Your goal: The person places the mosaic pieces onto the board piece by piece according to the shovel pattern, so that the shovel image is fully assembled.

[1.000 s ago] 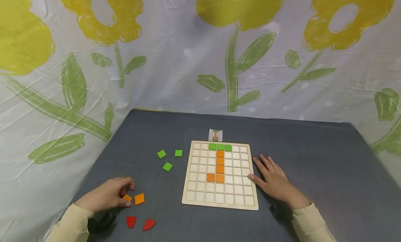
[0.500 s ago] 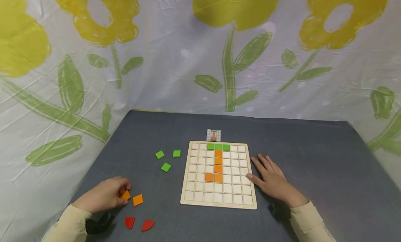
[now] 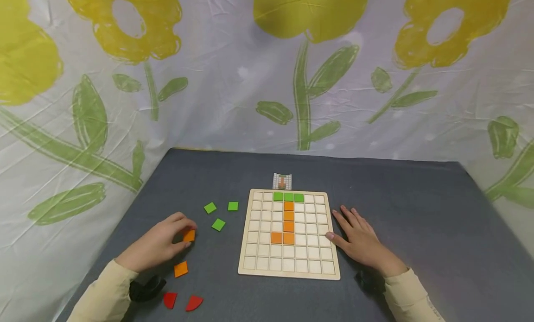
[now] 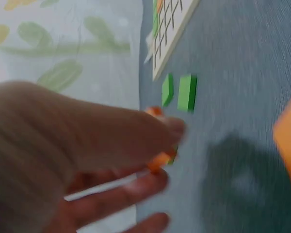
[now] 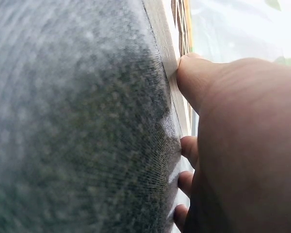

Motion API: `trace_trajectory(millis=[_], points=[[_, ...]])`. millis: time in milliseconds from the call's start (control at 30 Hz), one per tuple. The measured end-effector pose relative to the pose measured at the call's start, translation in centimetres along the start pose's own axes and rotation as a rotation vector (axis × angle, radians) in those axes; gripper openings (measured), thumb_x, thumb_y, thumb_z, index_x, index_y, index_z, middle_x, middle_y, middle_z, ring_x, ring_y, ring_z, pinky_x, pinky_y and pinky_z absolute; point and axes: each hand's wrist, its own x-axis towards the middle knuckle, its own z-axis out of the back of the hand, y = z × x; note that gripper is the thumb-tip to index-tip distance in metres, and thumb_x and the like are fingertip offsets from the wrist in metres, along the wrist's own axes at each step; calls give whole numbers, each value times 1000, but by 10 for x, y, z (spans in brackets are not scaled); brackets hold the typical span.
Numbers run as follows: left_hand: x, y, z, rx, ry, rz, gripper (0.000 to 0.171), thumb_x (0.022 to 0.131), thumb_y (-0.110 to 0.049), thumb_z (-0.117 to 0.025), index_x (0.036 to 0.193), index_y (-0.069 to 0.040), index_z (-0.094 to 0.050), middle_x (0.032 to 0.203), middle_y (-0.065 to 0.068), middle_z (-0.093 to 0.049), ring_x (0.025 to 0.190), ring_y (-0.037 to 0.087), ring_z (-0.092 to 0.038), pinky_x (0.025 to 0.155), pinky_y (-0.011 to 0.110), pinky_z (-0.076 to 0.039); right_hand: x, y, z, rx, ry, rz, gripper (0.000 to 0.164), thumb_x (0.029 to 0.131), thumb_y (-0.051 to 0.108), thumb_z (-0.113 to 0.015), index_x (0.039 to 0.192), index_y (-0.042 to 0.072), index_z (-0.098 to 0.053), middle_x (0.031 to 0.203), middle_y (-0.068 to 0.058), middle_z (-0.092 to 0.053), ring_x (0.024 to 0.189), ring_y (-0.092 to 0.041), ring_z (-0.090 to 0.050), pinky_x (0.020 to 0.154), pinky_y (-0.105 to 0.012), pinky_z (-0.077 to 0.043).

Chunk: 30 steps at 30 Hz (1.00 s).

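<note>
- Nearest: two red quarter-round pieces [image 3: 169,300], apart on the dark table [image 3: 400,192]; just beyond, a loose orange tile [image 3: 181,269].
- An orange square [image 3: 189,236] is pinched between thumb and fingers of the left hand [image 3: 156,243], left of the board; seemingly lifted.
- Right hand [image 3: 363,241] is laid flat-fingered, nothing grasped; the board [image 3: 289,265] is touched by its thumb at the right rim.
- Step in hand judged: tile transfer, placement not yet made. Squaring to a cell, then release, seems called for; exact cell unclear.
- Farther: three loose green tiles [image 3: 218,224]; an orange column [image 3: 289,216] topped by a green row [image 3: 289,197].
- Farthest: pattern card [image 3: 282,180], details too small.
</note>
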Motion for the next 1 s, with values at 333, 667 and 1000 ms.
trace_trajectory(millis=[333,667,1000], points=[[38,-29,-20,-98,-42,-30,39,84,-19,-75,121,-11,-62,104,-6,-57,93,12,-58,79,34,-52,1,2,-1,-5,0,-1,75,95,58,-45,152,13,-29,157,-18,-18,144,-43,-9,109,-65,-13],[76,-62,-38,-98,0,-178,35,84,-14,-74,116,-6,-62,106,-1,-54,87,13,-56,76,26,-50,0,2,-1,3,-4,5,74,95,57,-46,151,12,-29,157,-19,-18,144,-43,-9,109,-65,-13],[105,-93,-57,-93,85,-225,34,87,-15,-71,118,-6,-61,104,1,-57,84,13,-54,74,25,-49,1,1,-1,-1,5,-5,76,95,57,-46,152,11,-27,158,-19,-17,144,-42,-9,110,-65,-13]])
